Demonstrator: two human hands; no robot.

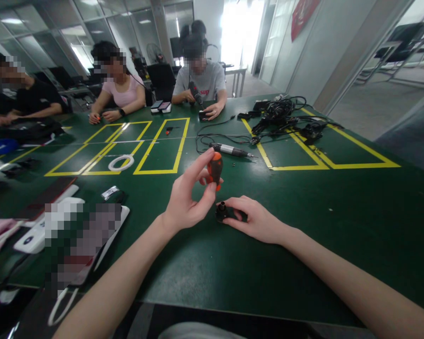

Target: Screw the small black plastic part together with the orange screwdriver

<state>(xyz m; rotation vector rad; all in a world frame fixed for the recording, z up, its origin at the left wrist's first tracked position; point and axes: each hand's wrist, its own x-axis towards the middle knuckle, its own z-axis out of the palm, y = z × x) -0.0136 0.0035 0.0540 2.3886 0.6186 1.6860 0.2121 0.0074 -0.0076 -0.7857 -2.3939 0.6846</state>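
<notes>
Nearest me, by the left forearm, lies a flat device (92, 240), its face blurred out. The left hand (189, 200) pinches a stubby orange-and-dark screwdriver (216, 169) between thumb and fingers, closed to the handle's width, above the green table (339, 207). The right hand (254, 219) grips a small black part (220, 214) on the tabletop, thumb and fingers about it, a short tube standing up from it. I can't see inside that tube, nor make out the screwdriver's tip. To my mind, good work here means pinning the part flat, keeping the handle upright over the tube and pressing straight down, fingertips clear.

Further on lie an electric screwdriver (229, 149) and a white ring (121, 163). The nearest thing to a container is a yellow taped rectangle (183, 146), framing a small dark tool (169, 130). Past those, a heap of cables (279, 113), and opposite, a co-worker (212, 77) holds a power tool (196, 94).
</notes>
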